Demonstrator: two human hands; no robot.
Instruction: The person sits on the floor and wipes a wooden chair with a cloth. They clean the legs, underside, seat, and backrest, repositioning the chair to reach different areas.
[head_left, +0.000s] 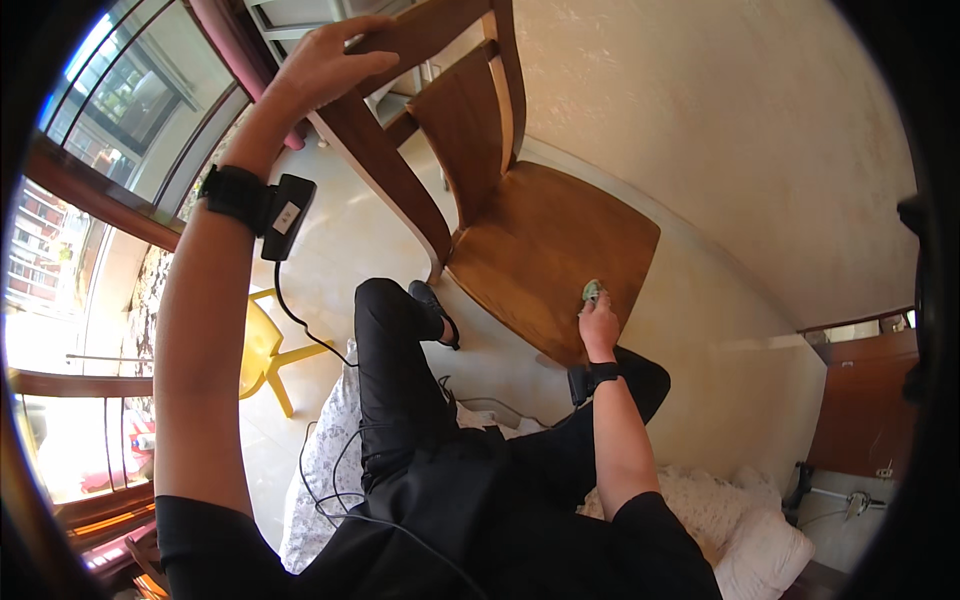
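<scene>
A brown wooden chair (547, 247) stands before me, its seat towards me and its backrest (461, 124) at the upper left. My left hand (330, 64) grips the top rail at the corner of the backrest, thumb and fingers on the wood. Low over the front part of the seat, my right hand (600, 330) pinches a small crumpled green cloth (592, 291) against the surface. Part of the cloth is hidden by the fingers. Black straps with small boxes sit around both wrists.
On the left is a yellow plastic stool (262, 352), beside large windows (142, 97). A pale wall (712, 135) runs along the right. I sit on patterned bedding (322, 480). Black cables (352, 495) cross my lap. A brown wooden panel (862, 405) stands far right.
</scene>
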